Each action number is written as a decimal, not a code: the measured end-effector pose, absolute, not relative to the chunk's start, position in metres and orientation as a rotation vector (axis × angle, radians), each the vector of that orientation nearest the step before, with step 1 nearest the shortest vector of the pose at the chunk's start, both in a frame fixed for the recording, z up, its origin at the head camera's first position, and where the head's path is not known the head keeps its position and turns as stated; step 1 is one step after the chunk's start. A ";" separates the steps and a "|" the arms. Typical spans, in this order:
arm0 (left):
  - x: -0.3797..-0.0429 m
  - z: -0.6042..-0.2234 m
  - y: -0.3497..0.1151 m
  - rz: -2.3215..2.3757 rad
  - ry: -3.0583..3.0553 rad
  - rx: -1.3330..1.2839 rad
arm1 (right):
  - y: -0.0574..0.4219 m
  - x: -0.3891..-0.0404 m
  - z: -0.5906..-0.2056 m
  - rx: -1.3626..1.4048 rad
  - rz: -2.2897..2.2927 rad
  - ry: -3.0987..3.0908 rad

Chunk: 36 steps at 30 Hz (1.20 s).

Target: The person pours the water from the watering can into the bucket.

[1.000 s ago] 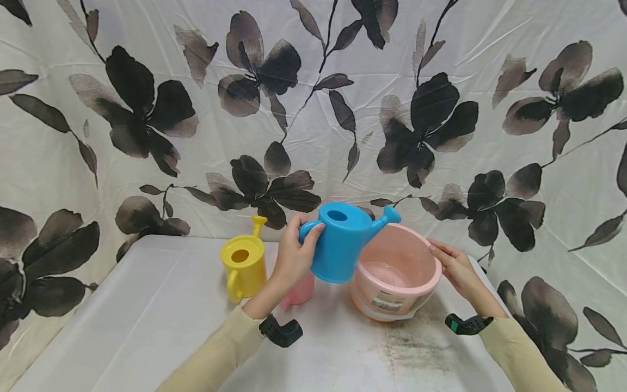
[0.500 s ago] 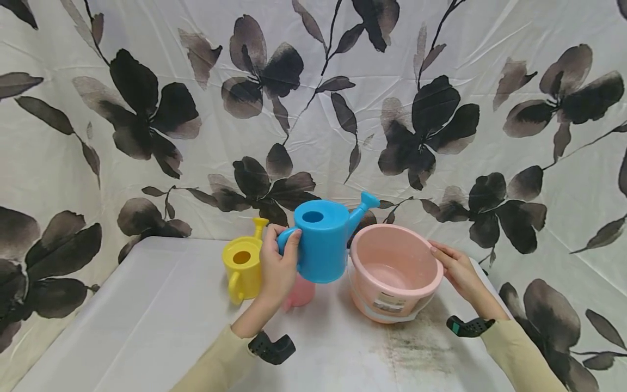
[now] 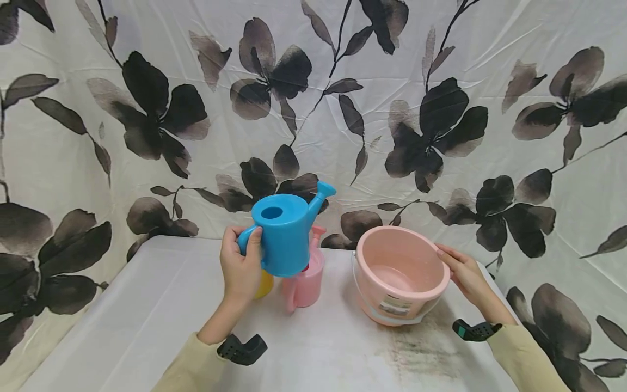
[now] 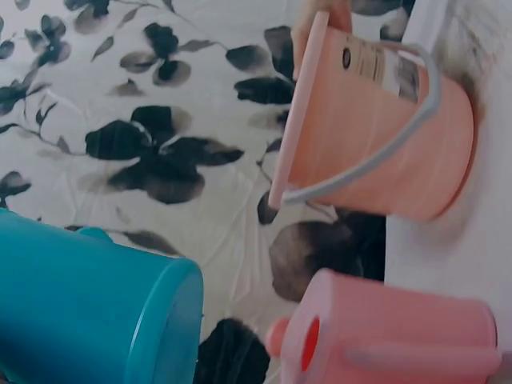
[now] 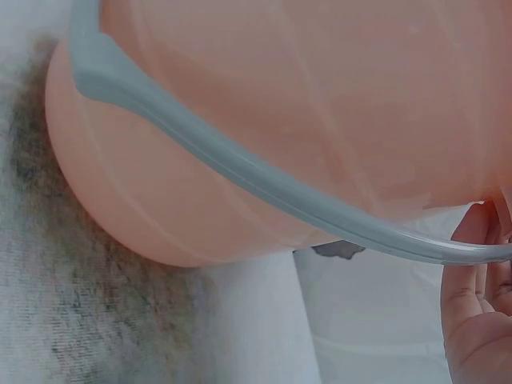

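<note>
My left hand grips the handle of a blue watering can, held up above the table with its spout pointing up and right. In the left wrist view, the can's base end fills the lower left corner. A pink watering can stands behind and below it, partly covered. Mostly hidden behind the blue can is a yellow watering can. My right hand holds the right rim of a pale pink bucket; in the right wrist view, its fingers lie against the bucket's side.
The bucket's grey-white carrying handle hangs down its front side. Dark smudges mark the white table by the bucket. A flower-printed cloth hangs behind the table's far edge.
My left hand has carried the blue watering can leftward from beside the bucket, now covering the yellow can and uncovering the pink one. My right hand stays at the bucket's rim.
</note>
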<state>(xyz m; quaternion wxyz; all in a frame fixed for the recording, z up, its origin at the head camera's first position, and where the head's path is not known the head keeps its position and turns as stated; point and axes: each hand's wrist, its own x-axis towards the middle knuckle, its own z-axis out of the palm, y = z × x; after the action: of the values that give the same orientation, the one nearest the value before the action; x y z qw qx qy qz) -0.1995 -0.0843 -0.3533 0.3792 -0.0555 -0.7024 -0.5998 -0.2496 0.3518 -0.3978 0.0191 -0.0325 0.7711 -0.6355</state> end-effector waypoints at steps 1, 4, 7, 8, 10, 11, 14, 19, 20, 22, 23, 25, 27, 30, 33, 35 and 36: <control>-0.199 -0.353 -0.089 -1.519 -1.801 -0.133 | 0.352 -0.250 -0.398 -0.107 -1.968 2.401; -0.199 -0.351 -0.104 -1.488 -1.794 -0.101 | 0.352 -0.250 -0.398 -0.124 -1.975 2.399; -0.200 -0.350 -0.117 -1.470 -1.773 -0.072 | 0.353 -0.249 -0.398 -0.138 -2.005 2.367; -0.200 -0.351 -0.121 -1.459 -1.763 -0.061 | 0.353 -0.249 -0.398 -0.142 -2.008 2.363; -0.201 -0.352 -0.129 -1.439 -1.746 -0.029 | 0.353 -0.249 -0.398 -0.144 -2.002 2.366; -0.202 -0.354 -0.133 -1.428 -1.735 -0.011 | 0.353 -0.249 -0.398 -0.143 -2.005 2.362; -0.205 -0.359 -0.145 -1.402 -1.690 0.053 | 0.353 -0.249 -0.398 -0.139 -1.998 2.367; -0.210 -0.367 -0.165 -1.404 -1.602 0.107 | 0.353 -0.249 -0.399 -0.150 -1.994 2.375; -0.210 -0.369 -0.169 -1.403 -1.589 0.115 | 0.353 -0.249 -0.399 -0.156 -1.993 2.376; -0.212 -0.372 -0.176 -1.405 -1.566 0.133 | 0.353 -0.250 -0.400 -0.166 -1.997 2.369; -0.213 -0.373 -0.179 -1.404 -1.559 0.147 | 0.354 -0.250 -0.400 -0.169 -2.003 2.364; -0.214 -0.377 -0.185 -1.391 -1.562 0.178 | 0.354 -0.250 -0.401 -0.173 -2.002 2.365; -0.215 -0.381 -0.190 -1.380 -1.576 0.207 | 0.355 -0.251 -0.401 -0.173 -1.992 2.377; -0.216 -0.388 -0.196 -1.364 -1.608 0.256 | 0.355 -0.251 -0.402 -0.170 -1.974 2.394; -0.217 -0.397 -0.202 -1.357 -1.624 0.286 | 0.355 -0.251 -0.402 -0.161 -1.970 2.395; -0.218 -0.403 -0.206 -1.352 -1.631 0.306 | 0.355 -0.252 -0.402 -0.157 -1.965 2.397; -0.219 -0.406 -0.207 -1.349 -1.634 0.316 | 0.355 -0.252 -0.402 -0.156 -1.964 2.397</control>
<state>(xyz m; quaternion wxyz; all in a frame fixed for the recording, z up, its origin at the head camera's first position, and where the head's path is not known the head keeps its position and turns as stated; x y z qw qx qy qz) -0.2189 -0.2074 -0.4056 0.4790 0.1297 -0.6696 -0.5526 -0.2517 0.3546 -0.4019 0.0191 -0.0502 0.7724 -0.6329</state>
